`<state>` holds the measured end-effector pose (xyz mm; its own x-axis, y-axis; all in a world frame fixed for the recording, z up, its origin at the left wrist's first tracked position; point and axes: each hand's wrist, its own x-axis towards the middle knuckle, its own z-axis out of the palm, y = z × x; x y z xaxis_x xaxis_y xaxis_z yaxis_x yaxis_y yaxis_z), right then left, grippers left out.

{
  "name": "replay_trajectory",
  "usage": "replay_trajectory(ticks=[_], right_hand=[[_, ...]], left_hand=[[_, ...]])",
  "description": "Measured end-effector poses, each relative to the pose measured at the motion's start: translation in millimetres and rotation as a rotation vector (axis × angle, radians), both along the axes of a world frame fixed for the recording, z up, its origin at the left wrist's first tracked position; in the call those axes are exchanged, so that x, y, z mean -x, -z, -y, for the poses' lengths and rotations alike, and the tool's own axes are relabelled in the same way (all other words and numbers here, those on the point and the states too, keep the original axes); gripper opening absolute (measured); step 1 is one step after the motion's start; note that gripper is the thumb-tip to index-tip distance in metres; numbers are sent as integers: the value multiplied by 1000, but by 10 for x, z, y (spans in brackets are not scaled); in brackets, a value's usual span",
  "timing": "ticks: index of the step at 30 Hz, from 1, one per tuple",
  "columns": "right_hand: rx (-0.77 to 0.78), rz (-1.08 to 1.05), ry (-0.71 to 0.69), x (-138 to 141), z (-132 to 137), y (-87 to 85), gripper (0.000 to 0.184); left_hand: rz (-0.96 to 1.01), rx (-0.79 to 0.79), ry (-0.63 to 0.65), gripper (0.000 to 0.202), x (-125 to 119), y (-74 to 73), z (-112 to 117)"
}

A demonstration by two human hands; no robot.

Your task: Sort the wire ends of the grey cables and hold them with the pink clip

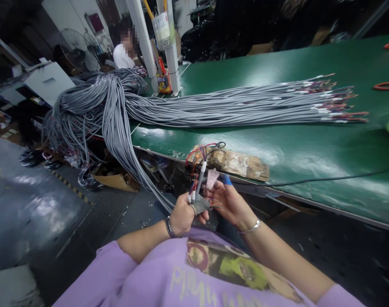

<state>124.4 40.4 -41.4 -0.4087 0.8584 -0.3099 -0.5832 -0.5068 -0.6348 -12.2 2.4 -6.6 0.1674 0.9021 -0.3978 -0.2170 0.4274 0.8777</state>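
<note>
My left hand (183, 213) is closed round a few grey cables (200, 183), and its thumb wears a grey cover. The cables have white sleeves near their ends, with thin red, blue and dark wires coming out of them. Close beside it, my right hand (231, 202) has its palm partly turned up and its thumb apart from the fingers. Blue tape wraps one fingertip and a pale pink cover sits on another. Bare copper wire ends (216, 206) lie by its curled fingers, where the exact contact is hard to see.
A worn wooden block (242, 164) with a small wired fixture (194, 160) sits at the edge of the green table (309, 157). A long bundle of grey cables (213, 106) lies across it and hangs off the left. A black cord (309, 181) runs right. Another person (122, 55) is behind.
</note>
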Motion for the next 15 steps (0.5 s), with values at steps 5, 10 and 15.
replay_trajectory(ticks=[5, 10, 15], right_hand=[[-55, 145, -108, -136, 124, -84, 49], [-163, 339, -137, -175, 181, -186, 50], [-259, 417, -134, -135, 181, -268, 46]], left_hand=[[-31, -34, -53, 55, 33, 54, 22], [-50, -66, -54, 55, 22, 100, 30], [-65, -71, 30, 53, 40, 137, 38]])
